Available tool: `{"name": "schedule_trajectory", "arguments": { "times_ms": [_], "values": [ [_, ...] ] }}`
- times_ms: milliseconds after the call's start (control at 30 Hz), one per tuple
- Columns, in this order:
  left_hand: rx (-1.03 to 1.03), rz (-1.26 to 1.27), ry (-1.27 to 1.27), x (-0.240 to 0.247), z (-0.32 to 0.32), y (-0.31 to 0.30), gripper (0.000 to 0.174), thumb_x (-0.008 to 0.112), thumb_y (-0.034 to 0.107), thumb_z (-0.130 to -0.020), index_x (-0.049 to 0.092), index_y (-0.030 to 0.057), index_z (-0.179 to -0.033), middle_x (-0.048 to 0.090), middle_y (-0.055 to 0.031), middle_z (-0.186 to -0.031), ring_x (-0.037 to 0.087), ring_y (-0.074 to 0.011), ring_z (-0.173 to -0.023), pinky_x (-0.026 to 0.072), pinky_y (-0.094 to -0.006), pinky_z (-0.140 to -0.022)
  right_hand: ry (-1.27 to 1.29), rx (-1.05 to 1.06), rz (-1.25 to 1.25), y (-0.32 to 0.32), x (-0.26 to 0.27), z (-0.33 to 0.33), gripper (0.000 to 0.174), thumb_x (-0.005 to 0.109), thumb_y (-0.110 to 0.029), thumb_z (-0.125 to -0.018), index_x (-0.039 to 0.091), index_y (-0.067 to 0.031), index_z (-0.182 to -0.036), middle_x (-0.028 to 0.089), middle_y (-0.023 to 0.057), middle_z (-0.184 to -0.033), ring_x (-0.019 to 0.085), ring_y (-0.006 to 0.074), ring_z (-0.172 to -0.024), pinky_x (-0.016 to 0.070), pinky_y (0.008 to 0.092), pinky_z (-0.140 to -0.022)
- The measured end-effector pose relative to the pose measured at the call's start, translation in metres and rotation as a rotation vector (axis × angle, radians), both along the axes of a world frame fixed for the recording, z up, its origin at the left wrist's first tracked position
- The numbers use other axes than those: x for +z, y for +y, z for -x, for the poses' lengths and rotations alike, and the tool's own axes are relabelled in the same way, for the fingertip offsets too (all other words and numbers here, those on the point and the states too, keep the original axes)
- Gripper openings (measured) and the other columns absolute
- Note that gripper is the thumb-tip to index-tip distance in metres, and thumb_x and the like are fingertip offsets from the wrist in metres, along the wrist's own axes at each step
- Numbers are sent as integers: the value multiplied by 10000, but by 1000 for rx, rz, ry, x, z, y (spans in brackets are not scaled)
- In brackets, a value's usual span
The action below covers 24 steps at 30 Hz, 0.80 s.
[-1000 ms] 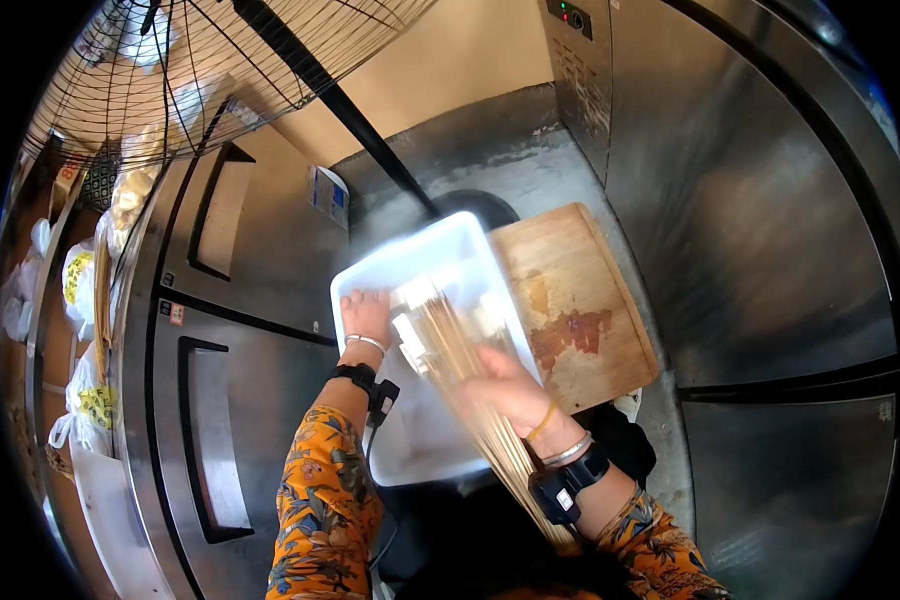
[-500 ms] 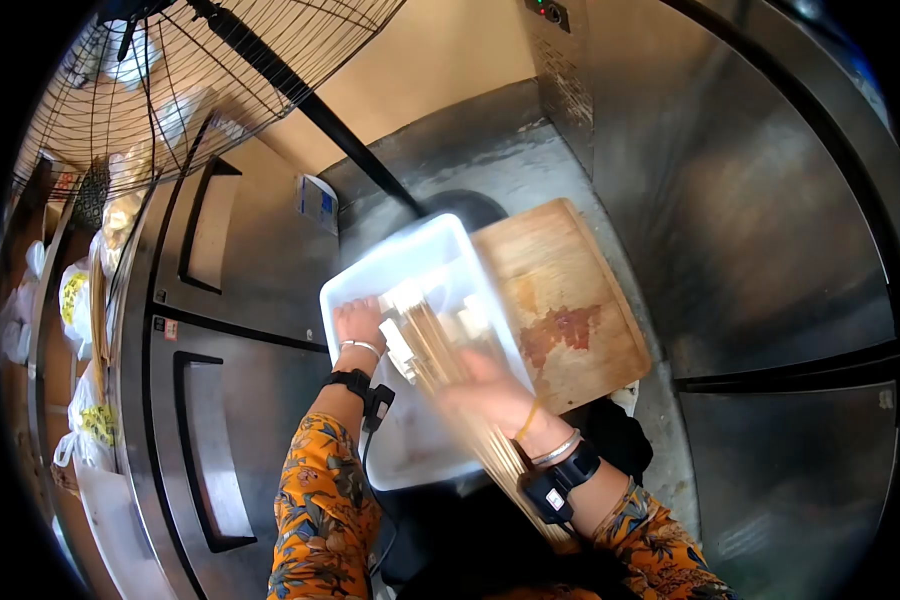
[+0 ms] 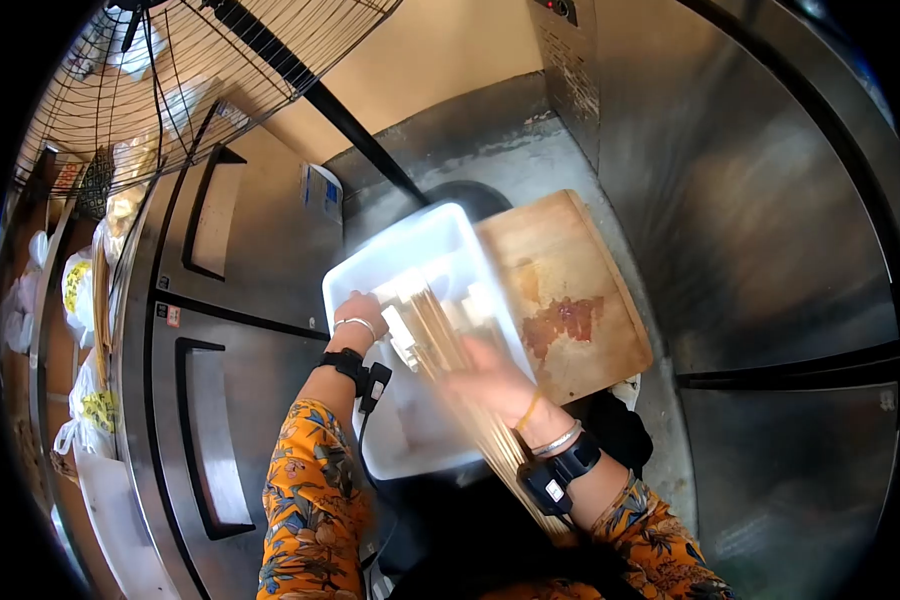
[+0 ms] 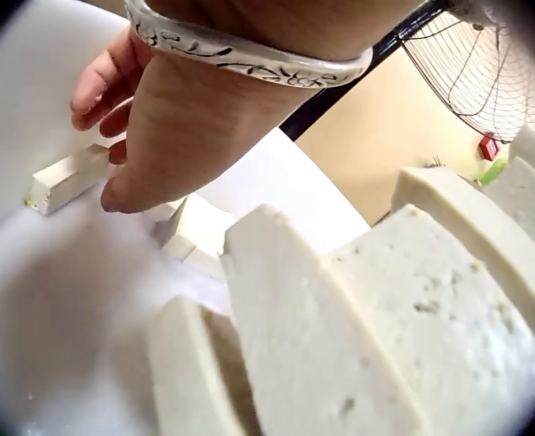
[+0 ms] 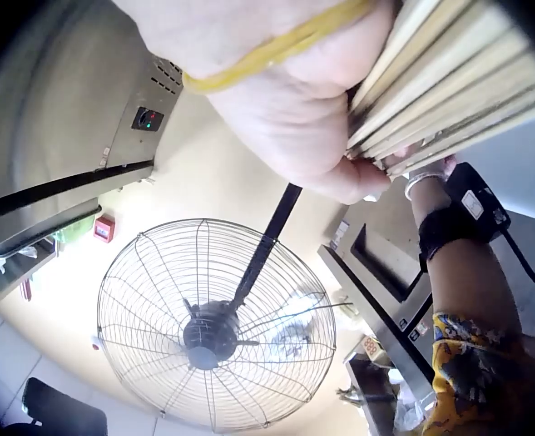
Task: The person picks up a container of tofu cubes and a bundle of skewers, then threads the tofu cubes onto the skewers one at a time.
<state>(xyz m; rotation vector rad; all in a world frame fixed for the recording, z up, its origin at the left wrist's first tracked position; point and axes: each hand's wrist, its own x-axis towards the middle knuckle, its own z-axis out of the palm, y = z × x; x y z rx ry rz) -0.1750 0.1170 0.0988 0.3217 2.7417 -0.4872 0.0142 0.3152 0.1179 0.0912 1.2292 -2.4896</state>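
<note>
The right hand grips a thick bundle of wooden sticks, whose far ends carry white blocks; its fingers wrap the sticks in the right wrist view. Beneath is a white plastic bin. Inside the bin, near its left wall, is the left hand. In the left wrist view the left hand has bent, apart fingers beside a loose white block on the bin floor; contact is unclear. Large white blocks fill that view's foreground.
A stained wooden board lies right of the bin. A fan's black pole rises behind, its wire cage overhead at upper left. Steel cabinets stand on both sides; bagged goods sit on shelves at far left.
The left hand has shifted slightly up along the bin's left side, its fingers now lower and more bent. The right hand keeps its grip on the sticks, with little movement.
</note>
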Motion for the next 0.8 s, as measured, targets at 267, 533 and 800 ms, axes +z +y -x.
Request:
{"name": "schedule_trajectory", "arguments": {
  "times_ms": [267,533,800],
  "values": [
    [30,-141,-17,-42,-23,-23,401,539,232,-827,516,16,-1164,619,-218,-1030,607,-347,-975,496,-410,-837,3,22,28,1,3,1,398,619,-19,-790,505,-16,-1172,606,38,-938,575,87,-775,479,222,-634],
    [38,-150,-133,-27,-57,-14,306,389,168,-884,524,-6,-1096,629,-239,-991,613,-375,-942,484,-441,-828,-4,-52,25,-2,13,-1,278,623,-17,-765,516,-16,-1022,579,42,-796,535,89,-633,433,227,-541],
    [636,-1529,-176,36,-75,-39,192,614,82,-848,559,106,-1031,616,27,-896,624,-132,-874,531,-258,-718,92,-53,-105,-3,12,0,188,625,-32,-758,552,-12,-930,578,42,-737,543,104,-590,434,236,-516]
  ]
}}
